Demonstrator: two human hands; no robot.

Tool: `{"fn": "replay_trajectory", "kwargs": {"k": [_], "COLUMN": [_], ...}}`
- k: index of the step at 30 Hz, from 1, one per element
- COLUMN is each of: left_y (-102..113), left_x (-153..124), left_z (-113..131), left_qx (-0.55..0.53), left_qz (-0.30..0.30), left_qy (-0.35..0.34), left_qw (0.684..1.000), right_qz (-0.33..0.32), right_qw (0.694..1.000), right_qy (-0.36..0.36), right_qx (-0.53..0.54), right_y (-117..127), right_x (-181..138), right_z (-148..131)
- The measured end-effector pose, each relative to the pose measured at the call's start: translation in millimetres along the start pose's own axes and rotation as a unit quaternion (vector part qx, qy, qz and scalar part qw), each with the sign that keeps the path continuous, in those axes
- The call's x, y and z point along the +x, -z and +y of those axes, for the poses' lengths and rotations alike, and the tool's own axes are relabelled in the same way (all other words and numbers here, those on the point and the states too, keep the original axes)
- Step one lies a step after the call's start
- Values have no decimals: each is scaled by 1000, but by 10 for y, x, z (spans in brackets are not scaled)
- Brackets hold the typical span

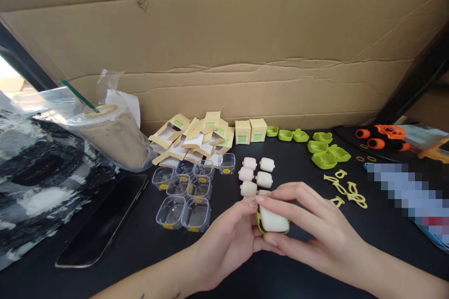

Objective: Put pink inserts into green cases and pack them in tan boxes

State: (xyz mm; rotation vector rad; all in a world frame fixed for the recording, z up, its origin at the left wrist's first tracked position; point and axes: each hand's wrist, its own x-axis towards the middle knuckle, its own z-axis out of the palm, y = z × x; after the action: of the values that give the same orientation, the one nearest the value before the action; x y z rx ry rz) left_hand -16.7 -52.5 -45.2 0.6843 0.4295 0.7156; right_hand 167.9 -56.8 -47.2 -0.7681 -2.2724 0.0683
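Note:
Between both hands is a small green plastic tray (261, 230) with a white rounded block (275, 220) sitting in it. My left hand (231, 233) wraps the tray from the left and below. My right hand (312, 224) closes over it from the right, fingers along its top and near edge. Just beyond the hands stand several white and pale pink rounded pieces (264, 179) with small knobs at their ends. Part of one more white piece shows behind my fingers. Clear plastic cups (196, 215) with yellow stickers are grouped to the left.
Flat cardboard boxes (196, 138) pile at the back, beside two upright little boxes (258, 131). Green trays (323, 160) and yellow-green rings (352, 188) lie right. A phone (105, 222), a bagged drink cup (115, 138), orange parts (389, 131) and a blurred blue item (410, 196) flank these.

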Motion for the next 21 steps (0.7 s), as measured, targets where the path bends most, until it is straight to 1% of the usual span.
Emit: {"fn": "replay_trajectory", "kwargs": {"k": [2,4,7,10,16,21], "left_y": [-1,7,28,34,-15,-14], "left_x": [0,-3,-12,-19,-35,-43], "left_z": [11,16,8,-1,17,-36], "left_qx": [9,38,101,136,151,174], "left_qz": [3,19,52,67,67,41], "left_qy": [-10,-24,-42,-59,-64,-41], "left_qw": [1000,999,993,987,984,983], "right_qz": [-5,-6,-17,-29,-12,-14], "right_qw": [998,995,993,990,989,986], "right_qy": [-16,-35,-44,-41,-36,-51], "right_qx": [54,93,112,134,145,160], "right_y": [32,68,107,105,50,23], "right_x": [18,38,50,33,-29,-32], "right_z": [21,64,150,219,265,216]}}
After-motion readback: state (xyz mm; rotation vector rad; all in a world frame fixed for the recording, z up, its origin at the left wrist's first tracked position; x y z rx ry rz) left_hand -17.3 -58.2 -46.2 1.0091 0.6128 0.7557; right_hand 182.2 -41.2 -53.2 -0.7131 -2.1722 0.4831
